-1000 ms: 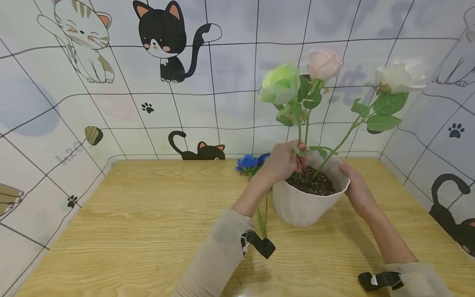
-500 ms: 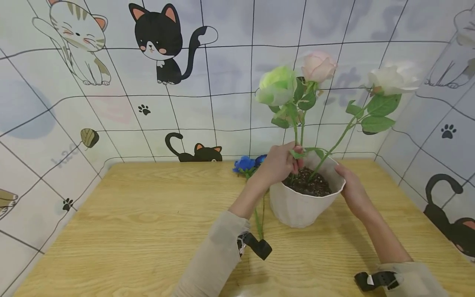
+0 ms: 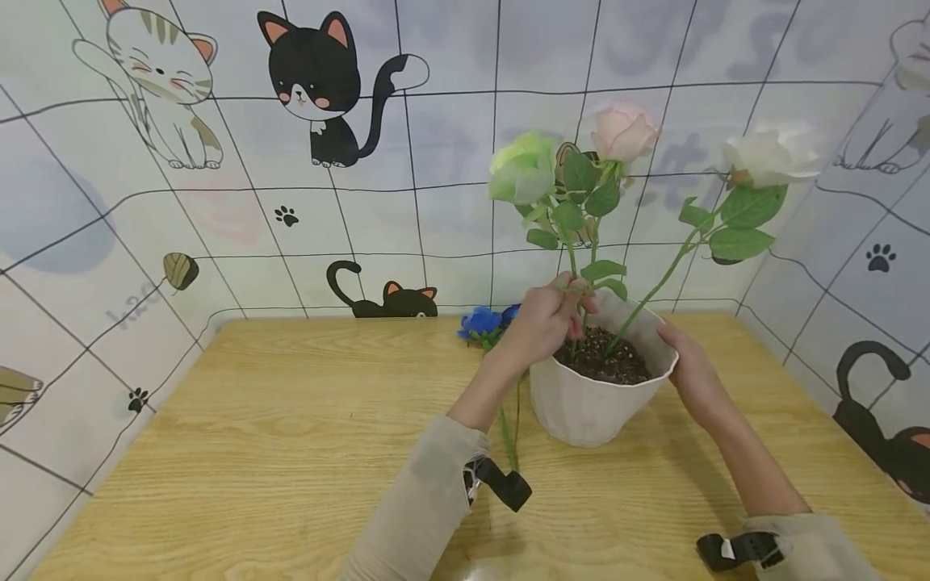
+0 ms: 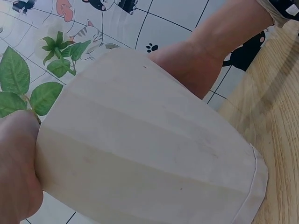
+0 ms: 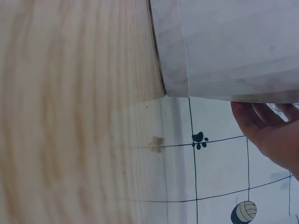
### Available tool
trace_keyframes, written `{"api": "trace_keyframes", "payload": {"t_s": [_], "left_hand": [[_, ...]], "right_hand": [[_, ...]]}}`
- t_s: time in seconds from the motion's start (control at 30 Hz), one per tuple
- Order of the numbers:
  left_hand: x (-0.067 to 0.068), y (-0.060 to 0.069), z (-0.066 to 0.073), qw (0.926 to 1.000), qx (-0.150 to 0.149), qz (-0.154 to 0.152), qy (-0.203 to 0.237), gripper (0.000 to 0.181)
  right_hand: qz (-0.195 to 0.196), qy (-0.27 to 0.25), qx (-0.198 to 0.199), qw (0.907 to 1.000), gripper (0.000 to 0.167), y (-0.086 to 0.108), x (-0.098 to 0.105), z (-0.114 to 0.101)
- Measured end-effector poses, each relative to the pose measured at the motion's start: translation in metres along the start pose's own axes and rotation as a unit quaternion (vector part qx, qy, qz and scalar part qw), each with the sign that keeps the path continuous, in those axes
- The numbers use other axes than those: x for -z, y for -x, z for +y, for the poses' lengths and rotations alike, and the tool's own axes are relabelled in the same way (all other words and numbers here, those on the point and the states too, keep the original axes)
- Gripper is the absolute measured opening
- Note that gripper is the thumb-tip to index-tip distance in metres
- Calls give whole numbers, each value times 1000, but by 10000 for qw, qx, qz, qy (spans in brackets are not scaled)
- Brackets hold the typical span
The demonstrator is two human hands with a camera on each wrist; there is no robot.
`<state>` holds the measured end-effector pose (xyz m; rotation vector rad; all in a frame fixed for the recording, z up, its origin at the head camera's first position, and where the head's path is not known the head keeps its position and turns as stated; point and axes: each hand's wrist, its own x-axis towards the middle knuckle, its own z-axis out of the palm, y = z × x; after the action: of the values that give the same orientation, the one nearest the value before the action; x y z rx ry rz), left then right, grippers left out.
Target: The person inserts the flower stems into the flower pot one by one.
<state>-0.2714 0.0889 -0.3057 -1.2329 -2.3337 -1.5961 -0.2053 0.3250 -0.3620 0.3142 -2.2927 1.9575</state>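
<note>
Pinching the stem of the green rose [image 3: 521, 169], the left hand [image 3: 548, 319] reaches over the pot's left rim, fingers drawn close together. The right hand [image 3: 693, 367] grips the pot [image 3: 596, 407] at its right rim. Both hands occupied, one item each.

Count: one pot, three roses in it (green; pink rose [image 3: 626, 131]; white rose [image 3: 770, 157]), two blue flowers [image 3: 479, 322] on the desk [image 3: 291, 420].

Green rose: at the left side of the pot, head up, long axis near vertical with the top leaning left. Lower stem runs down to the soil [image 3: 613, 367], partly hidden by the fingers; depth cannot be told. Pink rose nearly upright just beside it, slight lean right. White rose slants strongly right, its head well apart from the other two.

Pot stands on the desk, mouth up, soil well below the rim. Blue flowers lie left of it, heads toward the back edge, stems running forward, partly covered by the left forearm.

Pot sits right of the desk's middle. Broadest room extends from the blue flowers to the left edge; narrower strip on the right, crossed by the right forearm. Wall [image 3: 450, 129] with cat drawings borders the back edge.
</note>
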Motion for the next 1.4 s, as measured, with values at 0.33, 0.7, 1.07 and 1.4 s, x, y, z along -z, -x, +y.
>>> {"api": "trace_keyframes", "payload": {"t_s": [0.33,0.7,1.07,1.4], "left_hand": [[-3,1,-6,9989,-130,457,-17,25],[-3,0,-1,9982,99,551,212,29],[-3,-5,8,9971,64,226,-727,29],[-7,-3,11,9986,-167,407,-287,28]], "right_hand": [[78,64,-131,9999,71,1,2,0],[173,174,-27,9997,70,1,2,3],[107,307,-28,9995,69,0,5,2],[106,401,-38,9991,69,-1,2,3]]}}
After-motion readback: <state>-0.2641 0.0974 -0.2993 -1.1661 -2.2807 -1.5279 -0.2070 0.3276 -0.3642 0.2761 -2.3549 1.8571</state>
